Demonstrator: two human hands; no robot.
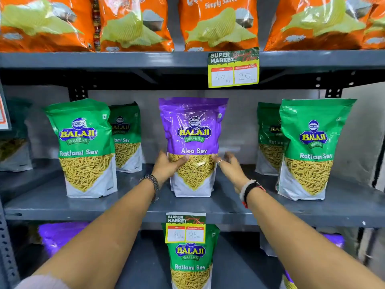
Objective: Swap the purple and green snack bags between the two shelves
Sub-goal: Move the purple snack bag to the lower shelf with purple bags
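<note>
A purple Aloo Sev bag [192, 130] stands upright in the middle of the middle shelf [145, 203]. My left hand [168, 166] grips its lower left edge, fingers across the front. My right hand [229, 166] is at its lower right edge: the thumb touches the bag, and the blurred fingers are spread just beside it. Green Ratlami Sev bags stand to the left [85, 147] and right [310, 147], with more behind them. On the lower shelf a green bag [190, 259] stands in the centre, between purple bags at the left [60, 236] and right [333, 240].
Orange Simply Salted chip bags [216, 24] fill the top shelf. Yellow price tags hang from the upper shelf edge [233, 67] and from the middle shelf edge [185, 228], the latter covering the top of the lower green bag. A perforated grey upright [6, 257] runs down the left.
</note>
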